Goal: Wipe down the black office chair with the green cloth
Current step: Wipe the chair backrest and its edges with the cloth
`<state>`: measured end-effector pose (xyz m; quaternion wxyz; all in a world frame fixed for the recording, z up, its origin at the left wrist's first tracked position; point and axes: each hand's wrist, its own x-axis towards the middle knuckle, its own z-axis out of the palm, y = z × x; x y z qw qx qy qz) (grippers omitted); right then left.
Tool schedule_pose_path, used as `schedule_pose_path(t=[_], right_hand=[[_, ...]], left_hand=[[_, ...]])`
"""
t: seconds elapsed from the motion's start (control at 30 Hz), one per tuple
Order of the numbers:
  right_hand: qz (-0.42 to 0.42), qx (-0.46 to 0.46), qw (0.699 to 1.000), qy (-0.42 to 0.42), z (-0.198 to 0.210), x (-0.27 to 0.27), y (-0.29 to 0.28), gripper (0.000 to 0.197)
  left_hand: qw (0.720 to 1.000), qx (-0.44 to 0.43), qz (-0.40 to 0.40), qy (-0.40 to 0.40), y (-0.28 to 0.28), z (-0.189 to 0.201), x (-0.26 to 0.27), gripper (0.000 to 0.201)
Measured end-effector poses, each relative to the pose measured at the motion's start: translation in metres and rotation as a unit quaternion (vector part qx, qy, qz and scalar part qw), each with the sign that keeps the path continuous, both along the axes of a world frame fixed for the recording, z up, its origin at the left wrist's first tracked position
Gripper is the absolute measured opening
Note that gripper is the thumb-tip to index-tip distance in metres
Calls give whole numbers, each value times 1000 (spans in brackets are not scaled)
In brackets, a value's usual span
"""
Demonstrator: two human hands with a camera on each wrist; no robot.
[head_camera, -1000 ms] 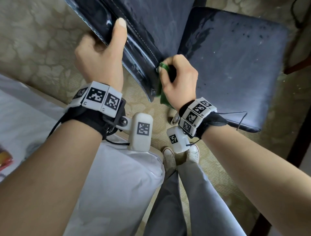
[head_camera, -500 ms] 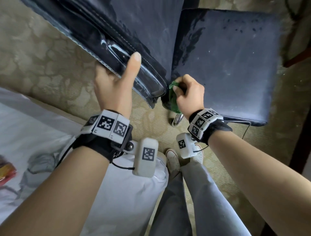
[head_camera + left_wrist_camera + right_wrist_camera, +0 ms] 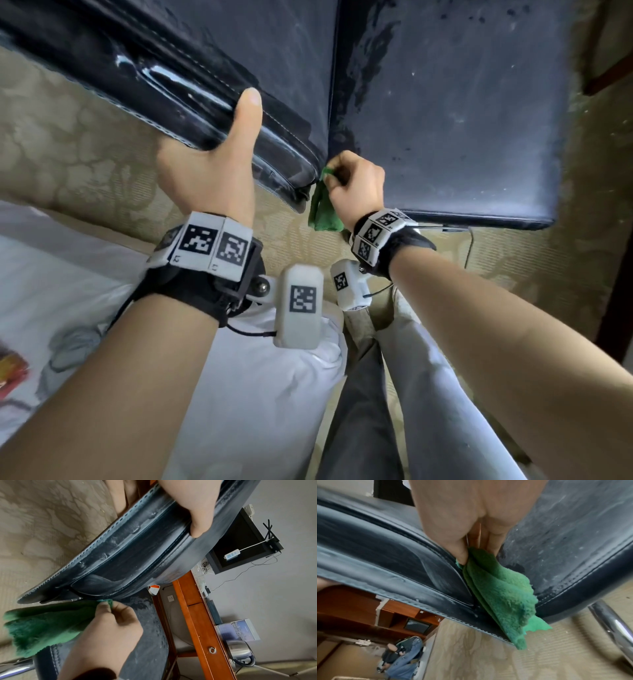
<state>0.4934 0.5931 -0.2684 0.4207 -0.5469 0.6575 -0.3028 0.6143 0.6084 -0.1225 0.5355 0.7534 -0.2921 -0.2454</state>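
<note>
Left hand (image 3: 209,171) grips the edge of the black leather office chair's backrest (image 3: 191,82), thumb up across it, steadying it. Right hand (image 3: 356,186) pinches the fluffy green cloth (image 3: 323,212) into the crease where backrest meets the dusty seat (image 3: 462,113), wrist low; crease-wiping looks underway, and next likely calls for dragging the cloth along the seam.

Left hand (image 3: 209,171) clamped, thumb up; right hand (image 3: 356,186) fingers (image 3: 462,555) pinched.
</note>
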Motion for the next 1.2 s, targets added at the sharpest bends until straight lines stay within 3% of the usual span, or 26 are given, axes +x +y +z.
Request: schedule_pose_path(t=[0.27,0.57,0.87,1.07,1.2], right_hand=[[-19,-122,991,-50,32,-4,6,5],[16,-13,1000,0,8,-5,-4,15],[-26,-112,993,-29,32,-5,9,8],[1,-39,999,3,15,-7,6,14],[5,-37,999,-1,13,-14,10,12]], left_hand=[[1000,-4,21,3,1,3,-4,33],[1000,-9,11,-10,2,4,-4,27],[998,44,26,-21,5,2,-3,49],[998,17,43,-35,2,-8,-1,61],[998,8,56,-36,4,-15,-7,67]])
